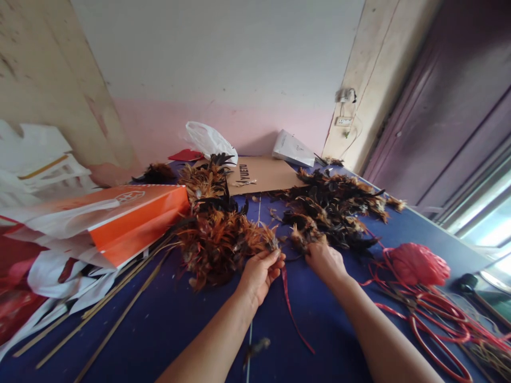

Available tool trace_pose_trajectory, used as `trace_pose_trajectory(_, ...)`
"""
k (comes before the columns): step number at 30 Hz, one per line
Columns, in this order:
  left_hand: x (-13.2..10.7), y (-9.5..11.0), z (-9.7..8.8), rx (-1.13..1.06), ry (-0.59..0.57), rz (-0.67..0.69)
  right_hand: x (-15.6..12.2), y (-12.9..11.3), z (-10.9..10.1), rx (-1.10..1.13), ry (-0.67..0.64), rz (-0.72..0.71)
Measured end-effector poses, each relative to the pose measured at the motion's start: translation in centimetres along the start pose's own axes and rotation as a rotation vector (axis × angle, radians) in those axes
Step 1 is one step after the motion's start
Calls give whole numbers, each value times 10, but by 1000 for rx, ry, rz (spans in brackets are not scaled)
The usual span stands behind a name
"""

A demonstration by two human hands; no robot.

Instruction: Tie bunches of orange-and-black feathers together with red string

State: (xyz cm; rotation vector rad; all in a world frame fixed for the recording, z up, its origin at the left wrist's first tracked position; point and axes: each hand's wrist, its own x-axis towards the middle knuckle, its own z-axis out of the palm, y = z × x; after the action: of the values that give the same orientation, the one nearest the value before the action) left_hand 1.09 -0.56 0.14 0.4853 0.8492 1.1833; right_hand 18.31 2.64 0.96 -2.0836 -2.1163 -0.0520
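My left hand point(261, 274) is closed in a pinch at the right end of a long, bushy strand of brown and black feathers point(215, 239). A thin pink plastic ribbon point(288, 303) hangs down beside those fingertips onto the blue table point(191, 340). To the right, my right hand point(325, 261) has its fingers curled down on the near end of a small feather bunch point(305, 232); the fingertips are partly hidden. Just behind it lies a heap of dark and brown feathers point(331, 202). The two hands are a short gap apart.
An orange and white paper bag point(139, 218) and several thin sticks point(120, 292) lie at left. Flattened cardboard point(267, 173), a clear plastic bag point(209, 139) and a white box point(293, 149) are at the back. Pink ribbon ball point(419, 264) and red-handled scissors point(435, 319) lie right.
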Motion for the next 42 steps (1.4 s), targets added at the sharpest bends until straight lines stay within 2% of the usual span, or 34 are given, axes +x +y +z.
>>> trace_pose_trajectory(4, -1, 1, 0, 4, 7, 5, 6, 13, 0, 395, 4, 40)
trace_pose_trajectory(7, 0, 0, -1, 10, 1, 12, 7, 20, -3, 705, -57, 152)
trace_pose_trajectory(10, 2, -1, -2, 7, 3, 6, 7, 21, -4, 864, -101, 254)
trace_pose_trajectory(14, 2, -1, -1, 3, 2, -4, 9, 22, -2, 995, -69, 273)
trace_pose_trajectory(28, 2, 2, 2, -51, -99, 18, 13, 22, 6, 1312, -127, 284)
trace_pose_trajectory(34, 1, 11, 24, -72, -77, -12, 15, 24, 8, 1339, -144, 278)
trace_pose_trajectory(37, 13, 7, 39, -114, -93, -44, 16, 24, 12, 1322, -142, 268)
trace_pose_trajectory(42, 47, -14, 56, -175, -8, -125, 18, 26, 18, 1266, -94, 245)
